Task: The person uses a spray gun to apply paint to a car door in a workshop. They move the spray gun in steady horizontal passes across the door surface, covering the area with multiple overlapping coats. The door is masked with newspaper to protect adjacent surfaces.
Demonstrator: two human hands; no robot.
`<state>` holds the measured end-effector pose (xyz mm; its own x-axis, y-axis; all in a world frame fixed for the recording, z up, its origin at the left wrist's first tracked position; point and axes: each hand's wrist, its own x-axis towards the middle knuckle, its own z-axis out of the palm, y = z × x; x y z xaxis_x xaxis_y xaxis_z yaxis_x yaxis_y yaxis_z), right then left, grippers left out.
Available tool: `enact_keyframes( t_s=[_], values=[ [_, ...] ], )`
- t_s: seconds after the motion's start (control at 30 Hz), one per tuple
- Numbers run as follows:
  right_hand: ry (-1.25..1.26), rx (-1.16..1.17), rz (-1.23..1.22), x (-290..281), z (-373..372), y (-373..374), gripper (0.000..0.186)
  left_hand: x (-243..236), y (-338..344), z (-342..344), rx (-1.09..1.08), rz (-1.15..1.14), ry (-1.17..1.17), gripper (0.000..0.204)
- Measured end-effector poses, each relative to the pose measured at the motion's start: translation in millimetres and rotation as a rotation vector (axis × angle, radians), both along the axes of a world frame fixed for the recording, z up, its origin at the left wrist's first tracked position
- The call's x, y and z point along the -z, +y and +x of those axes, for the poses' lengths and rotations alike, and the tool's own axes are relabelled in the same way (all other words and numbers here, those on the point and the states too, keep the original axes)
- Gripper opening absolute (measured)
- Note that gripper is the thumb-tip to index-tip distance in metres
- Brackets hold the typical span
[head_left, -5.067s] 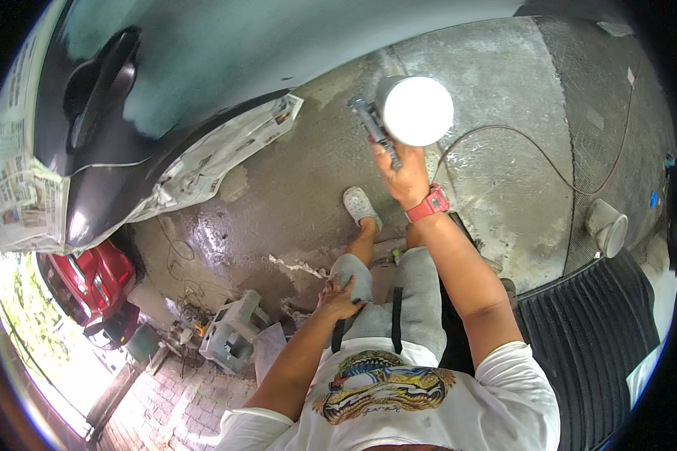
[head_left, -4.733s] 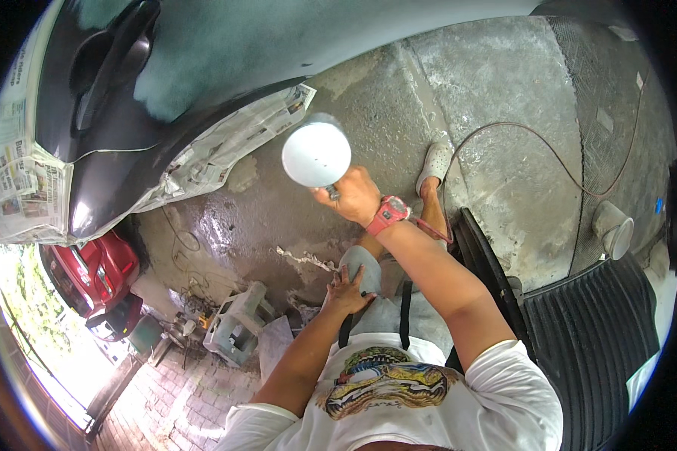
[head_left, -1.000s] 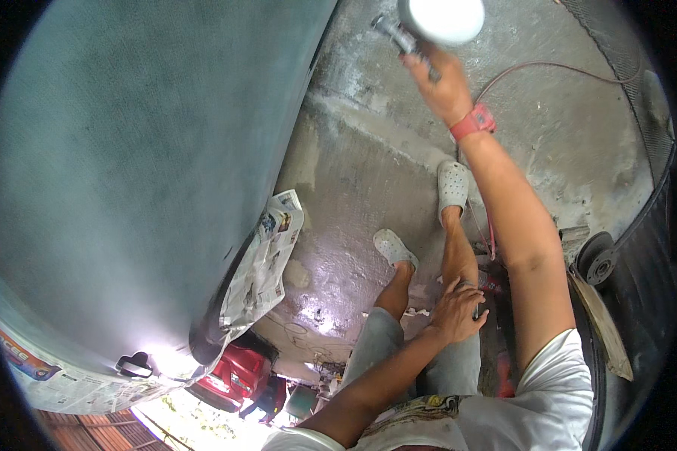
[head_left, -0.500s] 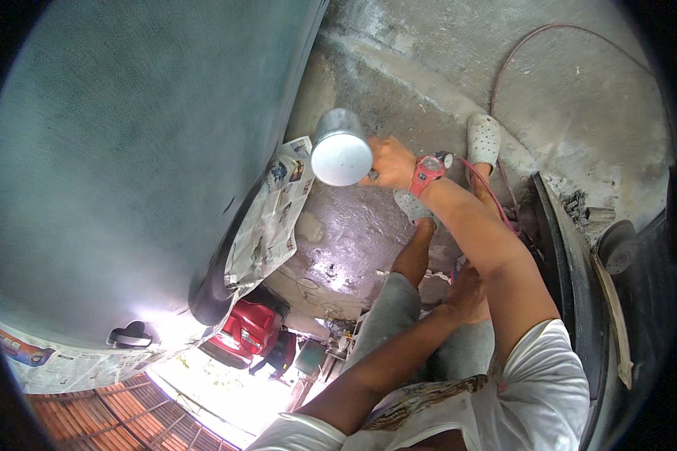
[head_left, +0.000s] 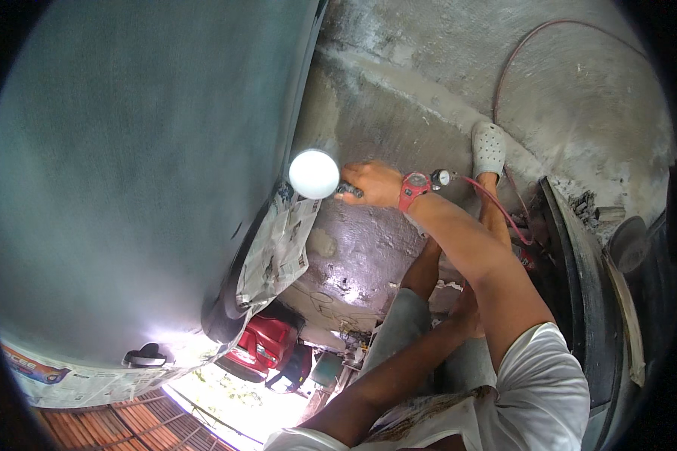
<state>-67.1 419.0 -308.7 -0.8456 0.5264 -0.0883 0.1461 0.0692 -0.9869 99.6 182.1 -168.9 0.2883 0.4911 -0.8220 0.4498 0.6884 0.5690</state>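
Note:
My right hand (head_left: 372, 184), with a red watch (head_left: 414, 189) on its wrist, is closed around the dark handle of a spray gun. The gun's round metal cup (head_left: 314, 174) shows its bright lid from above and hides most of the gun body. It is held close to the edge of a large grey-green car body panel (head_left: 143, 173). A small pressure gauge (head_left: 441, 178) and a red air hose (head_left: 496, 204) trail behind the wrist. My left hand (head_left: 470, 310) is low by my knee, its fingers hidden behind my right forearm.
Newspaper masking (head_left: 282, 244) hangs along the panel's lower edge, and more covers its near end by a door handle (head_left: 144, 355). The hose loops over the concrete floor (head_left: 399, 98). Dark panels (head_left: 572, 278) and a wooden strip (head_left: 626, 323) stand at right. A red vehicle (head_left: 263, 342) is beyond.
My right hand has moved the spray gun left and slightly down in view. The cup's side showed before; now mainly its lid shows. The gauge behind the wrist is more exposed.

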Motion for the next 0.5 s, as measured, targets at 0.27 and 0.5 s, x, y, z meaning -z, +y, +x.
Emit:
enact_keyframes(
  t_s=[0.27,0.5],
  values=[
    [0.026,0.434,0.082,3,75,113,0.046,12,11,32,-0.628,-0.077,-0.288,0.044],
    [0.026,0.727,0.142,4,131,205,0.052,-29,129,19,0.333,0.247,0.027,0.034]
  ],
)
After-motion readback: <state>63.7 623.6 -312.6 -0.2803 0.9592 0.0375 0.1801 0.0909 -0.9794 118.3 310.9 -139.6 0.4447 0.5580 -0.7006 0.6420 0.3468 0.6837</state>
